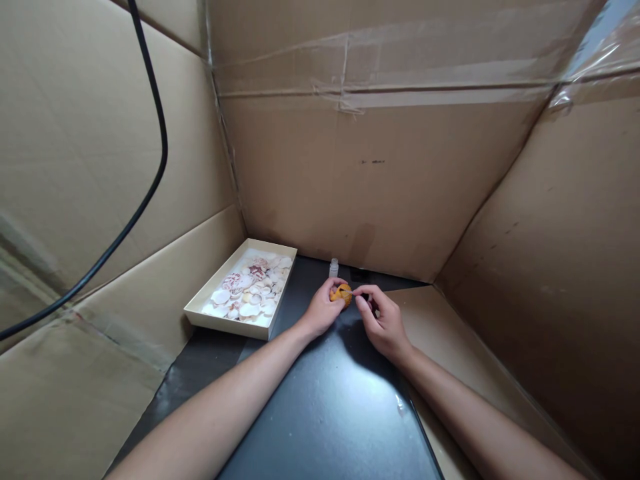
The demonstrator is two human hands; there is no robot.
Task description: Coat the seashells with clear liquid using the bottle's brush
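Note:
My left hand (325,308) is closed around a small round orange object (342,294) with a dark opening or patch on its upper side. What kind of thing it is, I cannot make out. Just right of it, my right hand (384,322) pinches a thin, pale stick-like tool (353,293), its tip at the orange object. Something dark shows beneath the curled right fingers, mostly hidden. Behind my left hand a small clear bottle (333,268) stands upright, with no cap visible on its neck.
Left of my hands lies a shallow cream box (227,325) of pale and reddish seashells (250,290). The dark table (320,413) is enclosed by cardboard walls (345,180). A black cable (161,133) hangs at the left. Flat cardboard (450,340) lies along the right.

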